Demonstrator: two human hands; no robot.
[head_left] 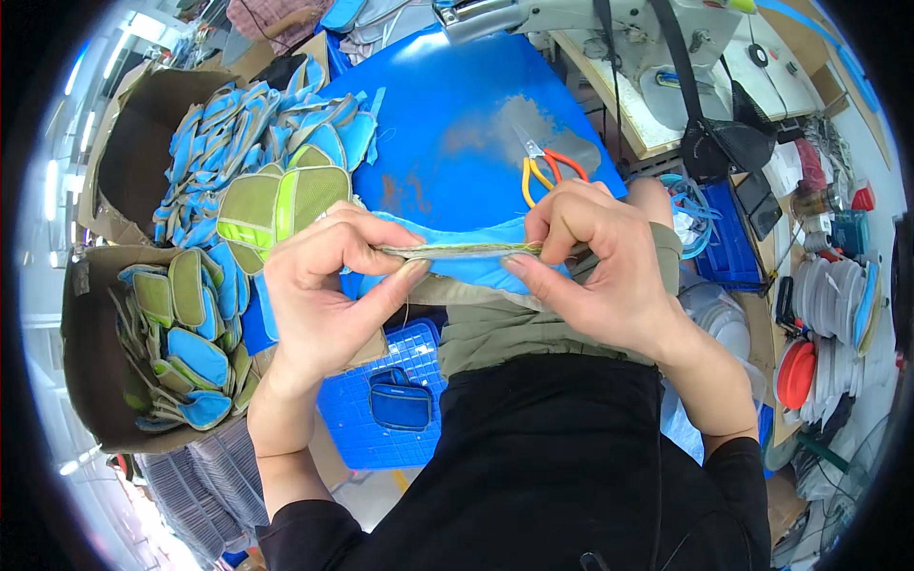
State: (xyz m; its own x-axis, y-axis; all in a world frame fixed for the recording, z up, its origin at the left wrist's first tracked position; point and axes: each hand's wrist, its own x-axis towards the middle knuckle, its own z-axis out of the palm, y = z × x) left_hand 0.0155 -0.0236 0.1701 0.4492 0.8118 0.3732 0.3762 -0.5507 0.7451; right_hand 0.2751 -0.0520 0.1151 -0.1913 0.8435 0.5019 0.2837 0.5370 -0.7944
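Note:
My left hand point(333, 285) pinches the left end of a blue fabric piece point(462, 271) with a pale greenish seamed edge facing up. My right hand point(600, 271) grips the same piece at its right end, its thumb pressed against the seam. The piece is stretched level between both hands above my lap. Just beyond my right hand, scissors point(540, 176) with orange and yellow handles lie on a worn blue board point(419, 114). Green and blue padded pieces point(276, 205) are piled beyond my left hand.
Cardboard boxes point(86, 343) of fabric pieces point(195, 371) stand at the left. A blue crate point(381, 447) with a small blue pouch point(400, 404) sits below. A sewing machine point(571, 19) on a table point(762, 86) is at the upper right, with stacked discs point(824, 295) at the right.

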